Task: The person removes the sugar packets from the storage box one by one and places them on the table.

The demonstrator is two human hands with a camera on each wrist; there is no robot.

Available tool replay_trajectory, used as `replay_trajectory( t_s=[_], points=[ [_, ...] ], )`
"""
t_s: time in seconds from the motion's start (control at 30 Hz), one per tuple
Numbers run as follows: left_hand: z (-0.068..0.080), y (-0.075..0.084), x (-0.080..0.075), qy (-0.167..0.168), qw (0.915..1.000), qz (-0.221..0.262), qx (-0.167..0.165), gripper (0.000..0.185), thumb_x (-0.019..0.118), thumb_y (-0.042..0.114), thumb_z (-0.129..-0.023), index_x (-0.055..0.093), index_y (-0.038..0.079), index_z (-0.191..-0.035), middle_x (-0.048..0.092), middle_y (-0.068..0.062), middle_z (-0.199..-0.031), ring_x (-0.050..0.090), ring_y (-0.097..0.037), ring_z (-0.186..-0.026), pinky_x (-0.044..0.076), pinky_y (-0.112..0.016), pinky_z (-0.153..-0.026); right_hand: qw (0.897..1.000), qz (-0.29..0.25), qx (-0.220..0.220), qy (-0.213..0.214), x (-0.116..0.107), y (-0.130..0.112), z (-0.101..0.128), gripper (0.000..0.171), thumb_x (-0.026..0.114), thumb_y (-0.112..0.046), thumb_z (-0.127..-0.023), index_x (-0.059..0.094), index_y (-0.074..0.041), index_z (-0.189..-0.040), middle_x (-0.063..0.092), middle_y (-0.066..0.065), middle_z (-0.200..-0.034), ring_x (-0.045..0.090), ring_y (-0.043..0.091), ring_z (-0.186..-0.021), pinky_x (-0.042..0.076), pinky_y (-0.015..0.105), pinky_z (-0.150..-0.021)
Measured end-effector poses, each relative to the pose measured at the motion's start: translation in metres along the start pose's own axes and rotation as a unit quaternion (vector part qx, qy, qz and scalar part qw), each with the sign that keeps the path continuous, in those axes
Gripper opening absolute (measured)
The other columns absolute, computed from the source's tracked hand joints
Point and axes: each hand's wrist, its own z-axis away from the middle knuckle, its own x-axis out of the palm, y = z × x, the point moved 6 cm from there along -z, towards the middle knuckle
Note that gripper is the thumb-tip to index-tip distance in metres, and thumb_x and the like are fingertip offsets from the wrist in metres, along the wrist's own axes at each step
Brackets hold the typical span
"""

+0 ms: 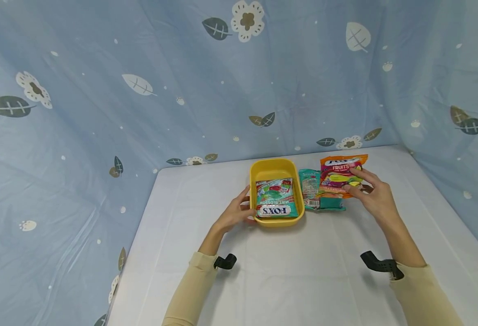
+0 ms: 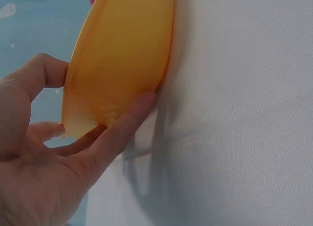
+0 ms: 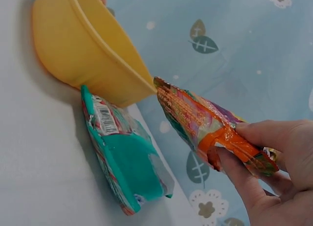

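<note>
Orange packet [image 1: 338, 175], pinched in fingers of right hand [image 1: 379, 199], raised over teal packet [image 1: 331, 204], right of yellow tub [image 1: 272, 168]. Left hand [image 1: 234, 213] nearer tub, fingers spread against its outside.

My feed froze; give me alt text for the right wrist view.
The right hand pinches a shiny orange patterned plastic packet, raised off the white tablecloth. A teal plastic packet lies on the tablecloth beside a yellow round-cornered plastic tub.

white-covered table [image 1: 296, 271], yellow tub [image 1: 274, 168], teal candy bag [image 1: 310, 185] beside it
</note>
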Motion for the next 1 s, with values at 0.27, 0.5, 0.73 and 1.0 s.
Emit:
replay_trajectory(
  t_s=[0.27,0.5,0.73,1.0],
  points=[
    [0.0,0.001,0.001,-0.001,1.0,0.009,-0.003,0.094,0.067,0.006,-0.087,0.011,0.029,-0.159,0.039,-0.016,-0.149,0.053,-0.035,-0.128,0.063,-0.044,-0.079,1.0,0.0,0.007,0.005,-0.003,0.006,0.0,0.058,0.066,-0.03,-0.093,0.047,-0.018,-0.147,0.028,0.015,-0.161,0.027,0.041,-0.145,0.037,0.002,-0.08],
    [0.001,0.002,0.001,-0.004,0.9999,0.013,-0.003,0.094,0.066,0.006,-0.088,0.01,0.029,-0.159,0.038,-0.018,-0.149,0.053,-0.035,-0.128,0.063,-0.045,-0.078,1.0,0.003,0.019,0.004,-0.006,0.01,0.001,0.058,0.065,-0.031,-0.094,0.046,-0.019,-0.148,0.027,0.014,-0.161,0.026,0.038,-0.146,0.038,0.006,-0.085],
    [0.001,0.001,0.0,-0.004,0.9999,0.01,-0.004,0.094,0.067,0.006,-0.087,0.011,0.029,-0.159,0.037,-0.018,-0.149,0.053,-0.036,-0.128,0.063,-0.043,-0.077,1.0,-0.004,0.028,0.002,-0.008,0.012,0.002,0.058,0.065,-0.033,-0.094,0.047,-0.021,-0.147,0.026,0.013,-0.162,0.026,0.038,-0.146,0.034,-0.002,-0.083],
    [0.001,0.001,0.0,-0.003,0.9999,0.01,-0.005,0.095,0.067,0.005,-0.087,0.01,0.029,-0.159,0.038,-0.016,-0.148,0.053,-0.035,-0.126,0.063,-0.042,-0.077,1.0,0.001,0.025,0.003,-0.013,0.015,0.004,0.059,0.065,-0.034,-0.094,0.047,-0.017,-0.147,0.027,0.016,-0.161,0.028,0.039,-0.146,0.033,-0.002,-0.082]
  ],
)
